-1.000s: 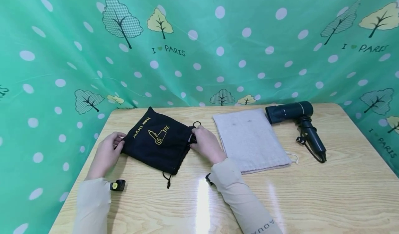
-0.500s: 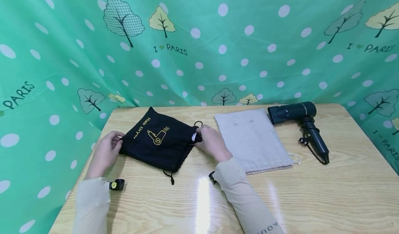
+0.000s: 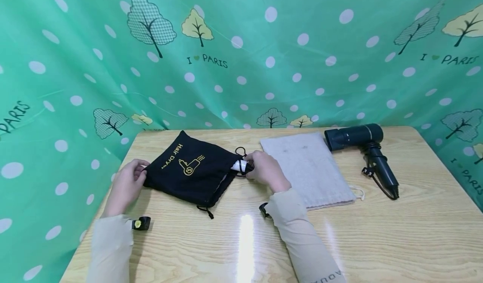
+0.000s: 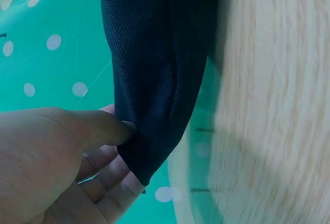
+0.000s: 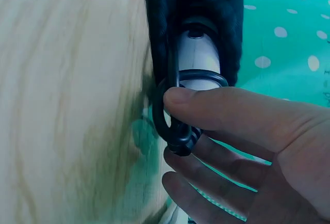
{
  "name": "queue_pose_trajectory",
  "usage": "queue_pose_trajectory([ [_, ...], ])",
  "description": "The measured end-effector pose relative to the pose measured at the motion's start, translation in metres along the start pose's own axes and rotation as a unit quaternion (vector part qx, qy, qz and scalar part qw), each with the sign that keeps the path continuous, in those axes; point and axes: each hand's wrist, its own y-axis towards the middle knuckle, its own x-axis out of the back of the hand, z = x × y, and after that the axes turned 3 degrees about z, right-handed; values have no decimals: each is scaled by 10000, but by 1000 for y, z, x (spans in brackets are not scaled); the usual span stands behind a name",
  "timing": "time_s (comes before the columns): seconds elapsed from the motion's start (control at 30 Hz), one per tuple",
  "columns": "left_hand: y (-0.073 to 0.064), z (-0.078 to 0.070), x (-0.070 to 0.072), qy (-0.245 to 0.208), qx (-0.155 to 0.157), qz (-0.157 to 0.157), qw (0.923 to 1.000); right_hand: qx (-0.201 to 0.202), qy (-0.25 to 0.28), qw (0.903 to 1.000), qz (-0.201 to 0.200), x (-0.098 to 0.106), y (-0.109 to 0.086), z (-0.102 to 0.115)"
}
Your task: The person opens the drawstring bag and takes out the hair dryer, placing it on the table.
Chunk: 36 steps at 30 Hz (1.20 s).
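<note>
A black drawstring bag (image 3: 205, 176) with yellow "Hair Dryer" lettering lies on the left of the table. My left hand (image 3: 126, 186) pinches its near left corner; the left wrist view shows thumb and fingers on the dark cloth (image 4: 149, 90). Out of the bag's mouth, on the right, sticks the white handle of a hair dryer (image 5: 198, 56) with a black cord (image 5: 160, 113) looped round it. My right hand (image 3: 267, 170) grips the handle's black cord end between thumb and fingers. The rest of this dryer is hidden inside the bag.
Right of my right hand lies a flat light grey drawstring bag (image 3: 307, 170). Beyond it rests a dark hair dryer (image 3: 354, 136) with its cord wrapped round the handle. A green patterned curtain (image 3: 241, 56) borders the wooden table (image 3: 377, 241).
My right hand has moved rightward, drawing the white handle farther out of the black bag. My left hand keeps its pinch on the corner, shifted slightly left.
</note>
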Motion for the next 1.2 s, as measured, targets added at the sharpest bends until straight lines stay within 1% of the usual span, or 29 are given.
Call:
queue_pose_trajectory([
  [0.17, 1, -2, 0, -102, 43, 24, 9999, 12, -63, 9999, 108, 3, 0, -2],
  [0.3, 2, -4, -1, -248, 93, 55, 9996, 79, -47, 9999, 75, 2, 1, -3],
  [0.47, 2, -5, -4, -339, 119, 211, 9991, 329, -20, 9995, -18, -2, 2, -2],
  [0.57, 4, -6, -8, -377, 73, 345, 9987, 500, -114, 9987, -75, -5, 3, -1],
  [0.67, 6, -7, -12, -358, 27, 408, 9985, 630, -214, 9977, -133, -6, 3, 0],
  [0.87, 8, -8, -18, -239, 6, 326, 9992, 817, -367, 9958, -215, -10, 4, 0],
  [1.03, 8, -11, -18, -160, 88, 282, 9994, 867, -293, 9954, -275, -13, 4, 1],
  [1.2, 8, -13, -18, -151, 134, 204, 9996, 998, -258, 9940, -369, -15, 5, 3],
])
